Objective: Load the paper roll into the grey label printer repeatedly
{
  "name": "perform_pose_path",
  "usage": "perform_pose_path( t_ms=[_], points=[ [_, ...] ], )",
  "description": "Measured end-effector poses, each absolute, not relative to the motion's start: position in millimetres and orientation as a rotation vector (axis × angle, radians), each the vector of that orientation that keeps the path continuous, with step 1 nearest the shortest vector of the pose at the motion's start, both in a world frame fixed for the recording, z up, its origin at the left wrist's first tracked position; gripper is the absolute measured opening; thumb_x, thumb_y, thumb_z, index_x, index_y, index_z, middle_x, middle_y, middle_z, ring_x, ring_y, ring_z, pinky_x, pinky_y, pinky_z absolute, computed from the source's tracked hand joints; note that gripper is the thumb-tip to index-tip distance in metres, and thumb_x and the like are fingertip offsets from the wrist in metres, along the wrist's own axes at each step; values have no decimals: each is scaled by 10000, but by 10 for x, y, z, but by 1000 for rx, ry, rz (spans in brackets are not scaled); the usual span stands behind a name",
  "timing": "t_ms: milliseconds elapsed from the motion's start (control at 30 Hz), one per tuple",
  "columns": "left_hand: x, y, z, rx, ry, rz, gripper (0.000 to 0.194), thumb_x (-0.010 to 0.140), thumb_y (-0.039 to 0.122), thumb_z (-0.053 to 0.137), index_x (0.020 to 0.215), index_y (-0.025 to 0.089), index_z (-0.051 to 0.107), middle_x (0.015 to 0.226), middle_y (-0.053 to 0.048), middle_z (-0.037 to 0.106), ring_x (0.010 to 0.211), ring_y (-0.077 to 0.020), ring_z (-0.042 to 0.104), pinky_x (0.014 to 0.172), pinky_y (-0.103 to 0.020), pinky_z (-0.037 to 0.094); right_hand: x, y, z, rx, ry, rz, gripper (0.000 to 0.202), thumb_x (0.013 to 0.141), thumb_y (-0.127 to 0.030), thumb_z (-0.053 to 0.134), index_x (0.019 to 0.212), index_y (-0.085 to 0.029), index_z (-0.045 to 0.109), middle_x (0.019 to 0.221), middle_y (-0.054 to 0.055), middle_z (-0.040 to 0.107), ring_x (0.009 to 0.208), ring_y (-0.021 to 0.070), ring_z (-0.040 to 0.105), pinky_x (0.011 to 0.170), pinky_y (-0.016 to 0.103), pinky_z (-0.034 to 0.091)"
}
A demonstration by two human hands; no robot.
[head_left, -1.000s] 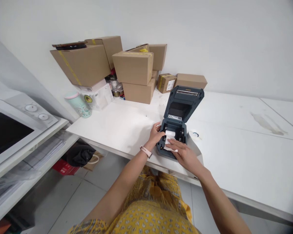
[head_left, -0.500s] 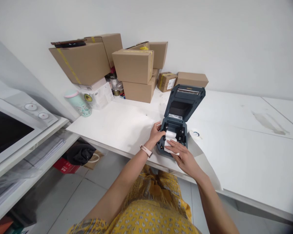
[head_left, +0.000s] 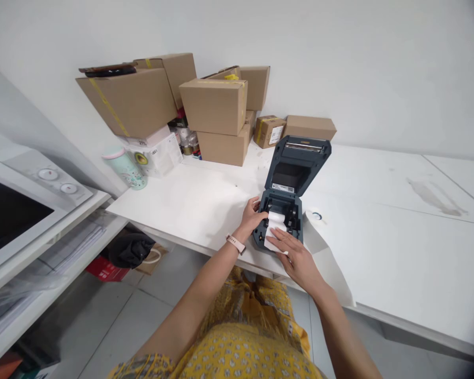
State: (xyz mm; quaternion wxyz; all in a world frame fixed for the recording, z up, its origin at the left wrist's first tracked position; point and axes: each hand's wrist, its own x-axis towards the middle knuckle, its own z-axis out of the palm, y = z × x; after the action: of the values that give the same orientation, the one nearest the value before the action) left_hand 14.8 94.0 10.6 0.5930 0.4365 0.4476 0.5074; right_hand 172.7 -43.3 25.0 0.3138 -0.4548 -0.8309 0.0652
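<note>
White paper (head_left: 271, 240) lies under the outstretched fingers of my right hand (head_left: 298, 259); my left hand (head_left: 253, 217) half-curls at the printer's (head_left: 310, 171) left edge. I can't tell whether either clasps.

Bare left hand (head_left: 253, 217) and bare right hand (head_left: 296, 258), forearms uncovered too. On the left wrist we log a pale pink strap-style wristband (head_left: 236, 243), small dark slots along it, dark edge on one side; face not readable. We get a yellow fabric top (head_left: 237, 350), small whitish-grey flower print. Short left sleeve (head_left: 144, 367): yellow, greyish patterned patches. Lower down, loose folded yellow cloth (head_left: 276, 295), busier grey-brown pattern; we can't tell if it's one garment.
</note>
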Motion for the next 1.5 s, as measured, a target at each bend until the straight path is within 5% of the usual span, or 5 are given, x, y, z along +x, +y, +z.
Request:
perform_pose_path(
  t_ms=[833, 1033, 1200, 1367, 1500],
  points=[
    [153, 929, 144, 1035, 1073, 1118, 786, 593, 124, 786, 1330, 175, 515, 1353, -153, 618, 1207, -282, 608, 991, -395, 500, 1743, -428, 307, -1169, -2168, 269, 400, 1002, -191, 461, 1355, -287, 620, 1445, 57, 614, 1377, 241, 545, 1115, 512, 493],
    [58, 897, 138, 1226, 1093, 1069, 887, 672, 286, 839, 1449, 188, 422, 1544, -197, 452, 1420, -332, 452, 1150, -463, 390, 1818, -703, 656, -1152, -2377, 463, 444, 951, -381, 624, 1389, -307, 603, 1522, 89, 529, 1419, 328, 491, 1176, 659, 356],
    [-21, 1169, 652, 1332, 1031, 1270, 752, 904, 548, 615, 1532, 261, 318, 1682, -104, 242, 1560, -250, 235, 1260, -420, 215, 2232, -564, 1302, -1064, -1949, 711, 353, 930, -455, 646, 1261, -342, 699, 1289, 31, 722, 1221, 251, 665, 1170, 516, 429],
    [243, 1749, 1531, 1358, 865, 1303, 557, 1016, 509, 417, 1517, 274, 357, 1659, -45, 298, 1553, -258, 256, 1239, -467, 243, 2519, 693, 1633, -1304, -1023, 429, 527, 1007, -497, 433, 1443, -217, 531, 1530, 119, 508, 1441, 228, 449, 1215, 479, 315],
    [386, 1677, 1734, 1285, 1025, 1408, 503, 1005, 422, 496, 1447, 187, 446, 1558, -123, 438, 1491, -295, 372, 1224, -477, 272, 2496, 1423, 1643, -1299, -1019, 673, 562, 1023, -556, 310, 1401, -223, 561, 1438, 131, 598, 1341, 258, 560, 1151, 558, 365]
  ],
)
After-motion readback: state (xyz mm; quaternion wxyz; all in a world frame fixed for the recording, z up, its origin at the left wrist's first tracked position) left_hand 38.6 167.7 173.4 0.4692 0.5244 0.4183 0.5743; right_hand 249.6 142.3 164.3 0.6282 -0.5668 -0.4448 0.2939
